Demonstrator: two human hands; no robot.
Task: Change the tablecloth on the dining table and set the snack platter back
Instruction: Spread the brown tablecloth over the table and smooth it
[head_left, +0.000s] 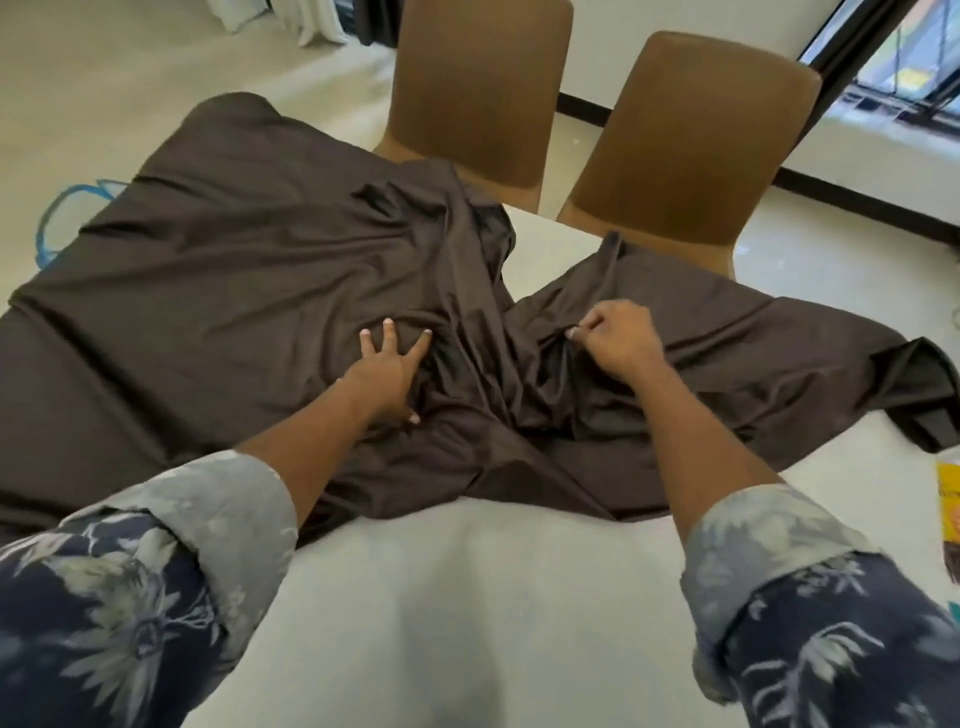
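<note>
On the smooth white table (467, 597), left hand (387, 371) presses splayed fingers flat on the rumpled, satiny brown tablecloth (234, 270); at 3 o'clock, right hand (615, 338) pinches a fold.

a dark brown tablecloth (249, 291) lies rumpled and bunched across the white dining table (467, 597), partly spread.

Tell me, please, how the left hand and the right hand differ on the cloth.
The left hand lies flat with fingers spread; the right hand is curled. The left hand presses the cloth; the right hand pinches a fold of it. Both rest on the cloth's bunched middle.
</note>
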